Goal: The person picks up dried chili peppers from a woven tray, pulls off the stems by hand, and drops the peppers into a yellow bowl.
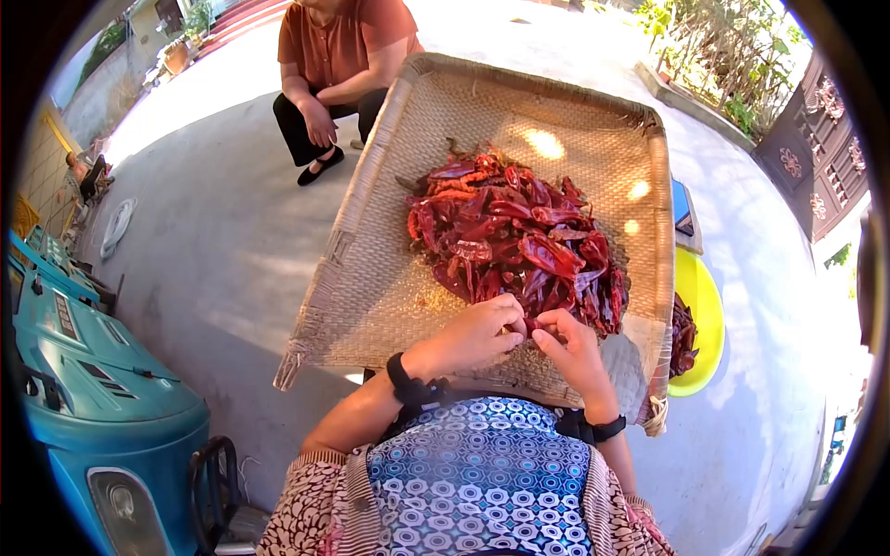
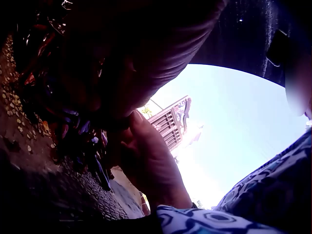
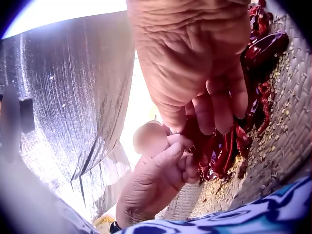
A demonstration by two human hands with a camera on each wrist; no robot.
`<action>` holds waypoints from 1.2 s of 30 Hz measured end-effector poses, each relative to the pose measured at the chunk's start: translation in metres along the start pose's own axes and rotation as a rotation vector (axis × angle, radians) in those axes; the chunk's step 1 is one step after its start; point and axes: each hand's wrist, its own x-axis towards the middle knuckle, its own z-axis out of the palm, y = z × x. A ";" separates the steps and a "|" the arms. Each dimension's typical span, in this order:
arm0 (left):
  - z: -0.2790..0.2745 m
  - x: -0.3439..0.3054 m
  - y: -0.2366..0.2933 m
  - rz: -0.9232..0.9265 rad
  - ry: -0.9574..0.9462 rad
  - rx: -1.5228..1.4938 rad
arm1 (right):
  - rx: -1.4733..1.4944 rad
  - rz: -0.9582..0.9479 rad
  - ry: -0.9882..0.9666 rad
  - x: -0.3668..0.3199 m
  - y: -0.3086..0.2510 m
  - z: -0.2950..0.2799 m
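In the head view, a heap of dried red chili peppers [image 1: 519,232] lies on a woven tray [image 1: 371,241] above the lap. Over the tray's near side the two hands meet. The left hand [image 1: 475,334] pinches one end of a small dark red pepper [image 1: 531,326], and the right hand [image 1: 573,350] pinches its other end. From the right wrist, the right hand [image 3: 195,63] shows large with bent fingers in front of the heap, the left hand [image 3: 156,180] just below. The left wrist view is dark; the left hand [image 2: 131,53] hides the pepper there.
Yellow seeds [image 1: 436,298] are scattered on the tray left of the heap. A yellow basin [image 1: 709,324] with more peppers stands right of the tray. A person in an orange shirt [image 1: 343,46] sits beyond it. A teal vehicle [image 1: 111,398] stands at the left.
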 end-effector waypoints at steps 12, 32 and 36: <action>-0.034 0.020 -0.034 -0.212 0.564 0.295 | 0.548 0.043 0.567 -0.009 0.021 -0.087; 0.004 0.016 0.010 -0.238 0.313 0.249 | -0.045 -0.094 0.110 0.032 -0.010 0.014; 0.000 0.017 0.014 -0.279 0.177 0.288 | -0.136 -0.166 0.100 0.028 0.007 0.012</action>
